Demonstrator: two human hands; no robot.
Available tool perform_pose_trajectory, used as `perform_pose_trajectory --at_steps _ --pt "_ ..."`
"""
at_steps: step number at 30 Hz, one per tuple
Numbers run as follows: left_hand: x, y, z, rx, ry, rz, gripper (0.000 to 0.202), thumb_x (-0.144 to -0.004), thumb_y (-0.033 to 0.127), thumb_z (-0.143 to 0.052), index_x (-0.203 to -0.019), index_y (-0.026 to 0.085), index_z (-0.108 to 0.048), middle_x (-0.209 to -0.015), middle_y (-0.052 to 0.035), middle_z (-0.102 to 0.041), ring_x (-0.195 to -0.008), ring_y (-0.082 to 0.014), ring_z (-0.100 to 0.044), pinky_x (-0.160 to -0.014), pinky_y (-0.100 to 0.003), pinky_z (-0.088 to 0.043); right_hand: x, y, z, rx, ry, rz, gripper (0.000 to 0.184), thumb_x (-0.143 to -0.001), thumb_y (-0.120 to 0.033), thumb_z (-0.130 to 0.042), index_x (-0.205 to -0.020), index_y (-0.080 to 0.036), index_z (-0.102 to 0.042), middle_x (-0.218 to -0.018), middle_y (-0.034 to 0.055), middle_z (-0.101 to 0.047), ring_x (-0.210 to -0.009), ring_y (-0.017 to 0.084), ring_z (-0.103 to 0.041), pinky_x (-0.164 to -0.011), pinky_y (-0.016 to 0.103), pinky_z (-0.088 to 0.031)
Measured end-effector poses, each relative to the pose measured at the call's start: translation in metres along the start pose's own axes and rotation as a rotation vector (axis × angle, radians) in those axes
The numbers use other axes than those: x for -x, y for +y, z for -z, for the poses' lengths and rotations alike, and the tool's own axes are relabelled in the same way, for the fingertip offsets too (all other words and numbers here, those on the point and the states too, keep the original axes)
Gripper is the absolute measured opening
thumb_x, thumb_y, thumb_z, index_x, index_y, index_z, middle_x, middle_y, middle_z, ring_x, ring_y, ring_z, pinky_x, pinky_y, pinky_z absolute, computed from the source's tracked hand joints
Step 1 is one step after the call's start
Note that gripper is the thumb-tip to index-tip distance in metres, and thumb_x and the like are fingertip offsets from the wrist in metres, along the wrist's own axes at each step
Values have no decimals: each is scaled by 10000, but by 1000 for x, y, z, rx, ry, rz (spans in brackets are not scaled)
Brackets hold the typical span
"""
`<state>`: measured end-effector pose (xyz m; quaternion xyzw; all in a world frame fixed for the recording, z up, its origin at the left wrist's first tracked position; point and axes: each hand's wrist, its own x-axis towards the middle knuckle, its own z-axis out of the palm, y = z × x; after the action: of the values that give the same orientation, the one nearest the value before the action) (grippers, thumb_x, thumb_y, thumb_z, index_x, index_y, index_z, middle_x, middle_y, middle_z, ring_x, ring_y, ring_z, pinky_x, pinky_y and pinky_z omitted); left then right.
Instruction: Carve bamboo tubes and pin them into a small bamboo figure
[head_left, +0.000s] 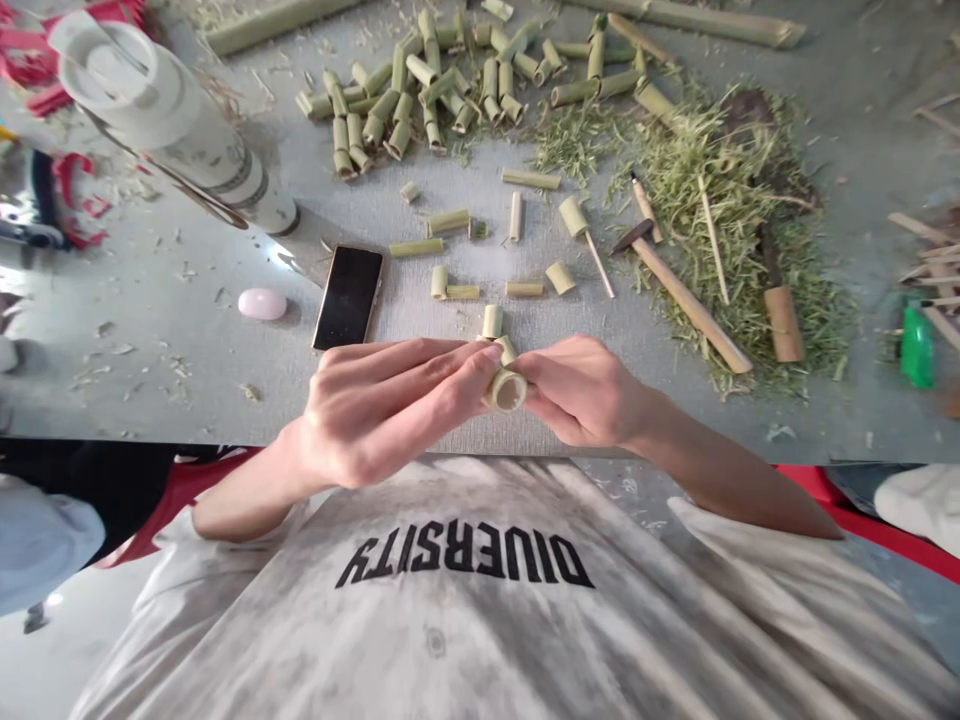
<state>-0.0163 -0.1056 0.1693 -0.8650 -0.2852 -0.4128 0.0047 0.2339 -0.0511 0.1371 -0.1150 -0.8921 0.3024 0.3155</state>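
Both my hands meet over the near edge of the grey table. My left hand and my right hand pinch a short hollow bamboo tube between their fingertips, its open end facing me. A second small bamboo piece sits against the tube's top, between the fingers. Another short bamboo piece lies on the table just beyond my hands.
A black phone and a pink egg-shaped object lie to the left. Several cut bamboo pieces are heaped at the back. A hammer, green shavings and a green bottle lie right. A white cylinder lies far left.
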Motion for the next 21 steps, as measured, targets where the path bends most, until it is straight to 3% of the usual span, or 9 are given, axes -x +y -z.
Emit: perform_pose_trajectory --at_steps 5,9,11,15,16,18,21 --pt "-6 6 5 33 -53 20 177 -990 183 -818 -1157 223 -774 -1026 -9 -887 -985 -238 -884 -765 -280 -769 4 15 -2 13 -5 114 176 -1141 -209 -418 -1000 -254 -513 -707 -43 -546 -591 131 -484 -593 279 -380" --pt "-6 4 4 45 -37 17 156 -990 165 -804 -1137 204 -771 -1019 -22 -887 -1003 -243 -883 -779 -288 -774 3 12 -7 -266 0 -8 209 -1157 -292 -458 -976 -241 -548 -725 -28 -595 -591 114 -508 -580 260 -384" --pt "-5 3 5 41 -30 16 160 -1002 187 -794 -1157 216 -768 -1045 -14 -888 -1010 -237 -882 -801 -287 -777 2 3 -10 -581 -46 -144 246 -1174 -302 -453 -959 -228 -547 -672 -49 -562 -519 85 -480 -526 223 -375" --pt "-5 4 10 53 -66 52 183 -1011 192 -788 -1187 235 -759 -1113 -7 -888 -1063 -234 -875 -861 -291 -775 0 -18 -15 -1467 -157 -503 307 -1192 -326 -430 -925 -216 -532 -539 -115 -435 -346 60 -339 -395 189 -319" --pt "-6 4 11 67 -66 51 184 -1007 178 -791 -1184 217 -758 -1127 -25 -888 -1091 -239 -869 -881 -293 -771 -1 -21 -15 -1543 -161 -548 326 -1195 -352 -423 -918 -217 -529 -523 -121 -420 -331 62 -320 -377 192 -308" --pt "-7 6 13 88 -69 54 165 -1000 163 -801 -1159 190 -761 -1141 -56 -886 -1122 -242 -861 -907 -291 -763 0 -23 -12 -1365 -142 -517 323 -1195 -354 -431 -917 -218 -524 -536 -115 -437 -352 61 -343 -394 191 -314" --pt "-6 5 8 91 -51 57 126 -995 174 -821 -1110 175 -767 -1064 -55 -893 -1048 -226 -876 -871 -271 -759 1 -17 -4 -487 -29 -213 217 -1164 -217 -464 -962 -211 -545 -655 -61 -554 -490 78 -459 -502 219 -361"
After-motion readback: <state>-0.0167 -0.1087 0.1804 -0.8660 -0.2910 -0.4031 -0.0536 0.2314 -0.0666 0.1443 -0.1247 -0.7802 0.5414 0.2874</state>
